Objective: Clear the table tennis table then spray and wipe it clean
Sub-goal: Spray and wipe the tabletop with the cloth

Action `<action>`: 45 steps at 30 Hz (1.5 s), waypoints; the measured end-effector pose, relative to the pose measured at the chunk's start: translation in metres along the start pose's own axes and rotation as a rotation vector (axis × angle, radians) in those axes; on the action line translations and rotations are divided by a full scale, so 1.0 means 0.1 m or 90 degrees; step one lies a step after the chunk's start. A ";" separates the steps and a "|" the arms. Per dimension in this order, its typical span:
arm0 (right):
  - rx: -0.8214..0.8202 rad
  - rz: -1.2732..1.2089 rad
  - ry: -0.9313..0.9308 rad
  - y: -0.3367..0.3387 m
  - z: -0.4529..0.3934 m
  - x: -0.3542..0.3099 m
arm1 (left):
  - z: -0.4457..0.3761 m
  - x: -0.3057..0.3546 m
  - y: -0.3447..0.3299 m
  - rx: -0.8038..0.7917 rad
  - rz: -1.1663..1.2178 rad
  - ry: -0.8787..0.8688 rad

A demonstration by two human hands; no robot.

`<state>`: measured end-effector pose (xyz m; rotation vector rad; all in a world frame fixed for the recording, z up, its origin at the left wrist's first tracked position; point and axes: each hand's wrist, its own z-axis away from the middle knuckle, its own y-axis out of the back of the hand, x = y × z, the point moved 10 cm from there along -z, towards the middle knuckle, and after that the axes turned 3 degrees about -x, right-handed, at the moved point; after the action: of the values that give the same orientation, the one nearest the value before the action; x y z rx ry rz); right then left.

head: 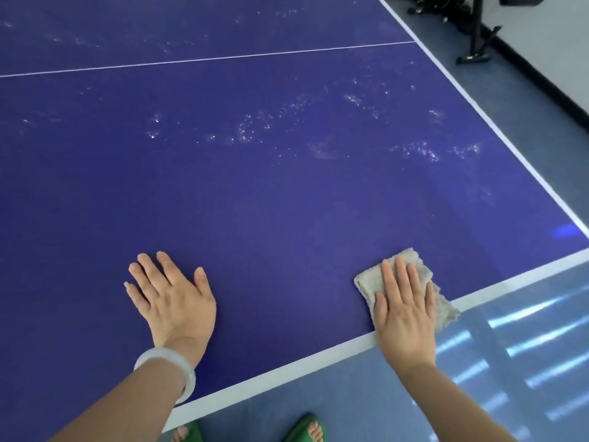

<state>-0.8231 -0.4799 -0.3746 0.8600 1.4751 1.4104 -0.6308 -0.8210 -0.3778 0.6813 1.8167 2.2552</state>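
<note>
Cloth (pixel 411 282) lies flat on the worktop (pixel 287 199) at the near edge, close to the near right corner, one ragged end overhanging the white border line (pixel 287 370). Right hand (pixel 404 311) presses it down, fingers (pixel 400 275) straight and close together, palm over the border. Left hand (pixel 173 298) rests flat on bare worktop well to the left of the cloth, fingers spread, holding nothing, likely bracing.

Progress, judged: clearing looks done, since no bats, balls or net show in view. Spraying looks done too: droplets (pixel 255 129) bead in patches across the middle and toward the right edge, with more faint ones past the thin centre line (pixel 207 59). Wiping is in hand. The near strip looks matte and dry; the wet band farther out is left to wipe, as is the far side.

Materials: the cloth is grey-beige, fuzzy, folded into a rough rectangle with frayed edges, soft and limp. The worktop is dark blue, hard, finely textured, with painted white lines. A pale smooth bangle (pixel 169 368) sits on the left wrist. The floor (pixel 510 346) is glossy grey-blue with light reflections. Green sandals (pixel 306 430) show below the near edge. A black stand (pixel 478 33) sits past the far right edge.
</note>
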 end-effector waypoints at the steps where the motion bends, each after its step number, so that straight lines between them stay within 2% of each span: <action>1: 0.007 0.000 0.002 -0.01 -0.01 0.01 | 0.00 -0.01 0.01 0.001 0.019 0.001; 4: 0.016 0.006 0.004 -0.02 0.00 0.01 | -0.03 -0.03 0.10 0.002 0.106 0.015; 5: 0.015 0.011 0.005 -0.02 0.00 0.01 | -0.03 0.06 0.12 0.003 0.133 -0.013; 8: 0.024 0.012 0.011 0.01 0.00 -0.01 | 0.14 0.79 0.08 -0.007 0.128 -0.199; 10: 0.025 0.007 0.015 0.02 -0.01 -0.01 | 0.25 1.36 -0.11 -0.047 0.108 -0.250; 13: 0.000 0.023 0.106 -0.02 -0.05 -0.01 | 0.29 1.88 -0.44 -0.100 0.027 -0.167; 15: -0.030 0.053 0.218 -0.04 -0.14 0.08 | 0.28 1.97 -0.56 -0.087 -0.033 -0.121; 17: -0.039 0.064 0.237 0.04 -0.37 0.42 | 0.31 1.97 -0.61 -0.053 -0.069 -0.125; 19: -0.009 0.037 0.093 0.19 -0.72 1.03 | 0.31 1.96 -0.62 -0.026 -0.083 -0.132; 21: 0.004 -0.023 -0.151 0.28 -0.94 1.70 | 0.29 1.95 -0.66 -0.030 -0.104 -0.118; 23: 0.024 -0.068 -0.333 0.31 -0.96 1.94 | 0.28 1.95 -0.68 -0.039 -0.118 -0.108; 24: 0.035 -0.072 -0.358 0.32 -0.96 1.83 | 0.29 1.96 -0.68 -0.040 -0.120 -0.106; 25: 0.045 -0.058 -0.332 0.32 -0.95 1.58 | 0.29 1.96 -0.67 -0.041 -0.121 -0.104; 26: 0.055 -0.034 -0.256 0.30 -0.93 1.24 | 0.29 1.96 -0.67 -0.043 -0.123 -0.102; 28: 0.051 0.013 -0.020 0.19 -0.79 0.44 | 0.30 1.96 -0.65 -0.046 -0.125 -0.099; 30: -0.001 0.024 0.228 0.02 -0.48 -0.09 | 0.30 1.96 -0.65 -0.047 -0.124 -0.096; 32: -0.031 0.042 0.378 0.01 -0.35 -0.04 | 0.30 1.97 -0.64 -0.043 -0.125 -0.096; 33: -0.027 0.072 0.392 0.04 -0.43 0.17 | 0.30 1.97 -0.64 -0.043 -0.130 -0.095; 34: -0.007 0.098 0.355 0.09 -0.57 0.46 | 0.29 1.97 -0.64 -0.043 -0.136 -0.094; 35: 0.021 0.094 0.254 0.19 -0.76 0.84 | 0.30 1.97 -0.65 -0.044 -0.141 -0.093; 38: 0.054 -0.042 -0.204 0.41 -1.08 2.07 | 0.29 1.97 -0.64 -0.042 -0.143 -0.093; 39: 0.056 -0.075 -0.312 0.41 -1.06 2.20 | 0.30 1.98 -0.64 -0.042 -0.142 -0.092; 40: 0.066 -0.087 -0.372 0.41 -1.04 2.16 | 0.30 1.98 -0.63 -0.042 -0.144 -0.091; 41: 0.077 -0.083 -0.380 0.40 -1.02 1.96 | 0.30 1.99 -0.62 -0.043 -0.148 -0.090; 42: 0.088 -0.066 -0.334 0.38 -1.01 1.64 | 0.30 1.99 -0.62 -0.044 -0.152 -0.089; 43: 0.088 -0.048 -0.239 0.33 -0.98 1.22 | 0.30 2.00 -0.62 -0.045 -0.152 -0.090; 45: 0.052 -0.002 0.045 0.17 -0.79 0.29 | 0.31 2.00 -0.61 -0.047 -0.142 -0.093</action>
<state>-0.9088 -0.4806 -0.3653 0.8653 1.5959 1.3988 -0.8026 -0.6981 -0.3823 0.5809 1.6442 2.0611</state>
